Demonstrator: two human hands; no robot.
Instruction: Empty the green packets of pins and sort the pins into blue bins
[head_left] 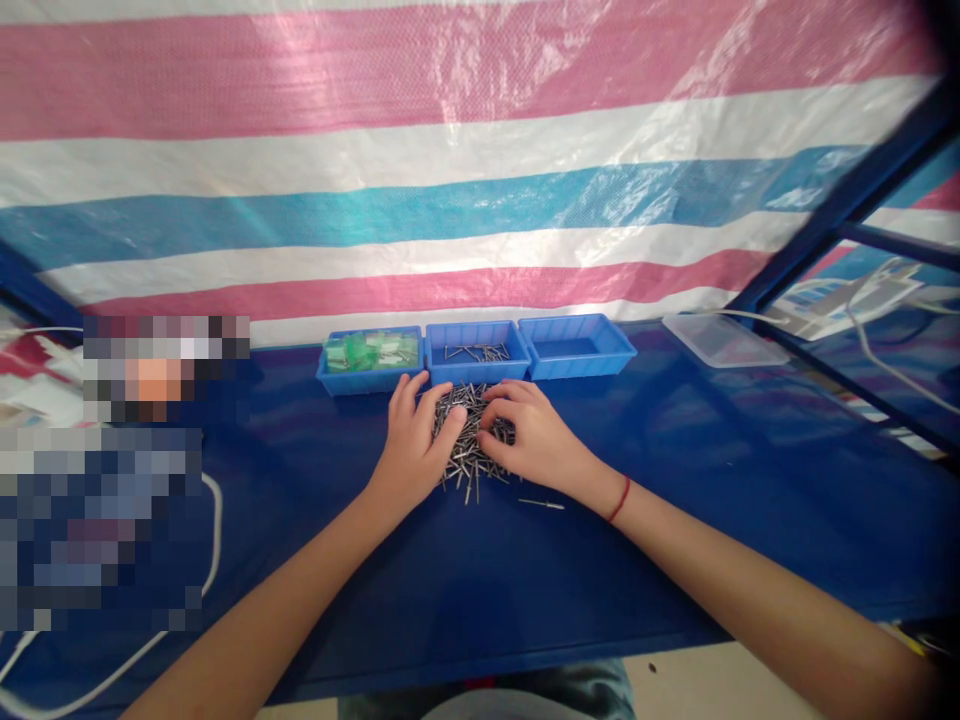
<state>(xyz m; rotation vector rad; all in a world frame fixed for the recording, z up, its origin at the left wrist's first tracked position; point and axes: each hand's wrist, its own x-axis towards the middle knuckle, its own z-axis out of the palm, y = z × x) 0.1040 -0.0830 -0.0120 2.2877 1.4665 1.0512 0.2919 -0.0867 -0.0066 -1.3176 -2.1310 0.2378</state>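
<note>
**A:** What lies nearest to the person on the table (480,600)?

**B:** One single pin (541,503), alone, just in front of the right wrist with the red thread (619,498). Its long axis goes almost from left to right.

**A:** And the hands?

**B:** The left hand (414,445) and the right hand (534,440) enclose the pile of metal pins (466,425) from both sides. The pile is between them and touches both, so no hand is nearer than the other. The left hand is spread, palm down, with its fingers on the pins. The right hand is bent over the pile, fingertips down in it. If they pinch a pin, I cannot tell.

**A:** How do the pins lie?

**B:** In all directions, crossed over each other. The pile has no common axis.

**A:** And behind the pile?

**B:** Three blue trays stand in a row, side by side. The middle tray (469,372) is directly behind the pile, very near the fingertips, and holds a few pins. The left tray (367,381) holds green parts (371,352). The right tray (577,363) stands at the other side.
</note>
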